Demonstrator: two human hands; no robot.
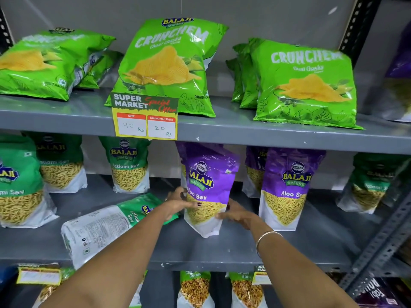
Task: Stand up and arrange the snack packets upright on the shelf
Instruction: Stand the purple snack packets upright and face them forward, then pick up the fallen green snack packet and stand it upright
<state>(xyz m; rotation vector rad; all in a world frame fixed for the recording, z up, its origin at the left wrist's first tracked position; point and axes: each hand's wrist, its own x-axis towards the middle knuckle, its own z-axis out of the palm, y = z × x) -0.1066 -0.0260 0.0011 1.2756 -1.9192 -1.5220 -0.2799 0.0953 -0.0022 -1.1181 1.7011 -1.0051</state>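
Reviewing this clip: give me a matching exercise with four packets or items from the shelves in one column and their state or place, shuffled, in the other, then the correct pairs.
Items:
1. purple Aloo Sev packet
2. green Ratlami Sev packet
3. price tag
4. Crunchem chips packet

States or places:
A. lying flat on its side on the middle shelf
B. hanging from the front edge of the top shelf
C. held between the left hand and right hand, slightly tilted
D. leaning back at the right of the top shelf

Pairs: 1-C, 2-A, 3-B, 4-D
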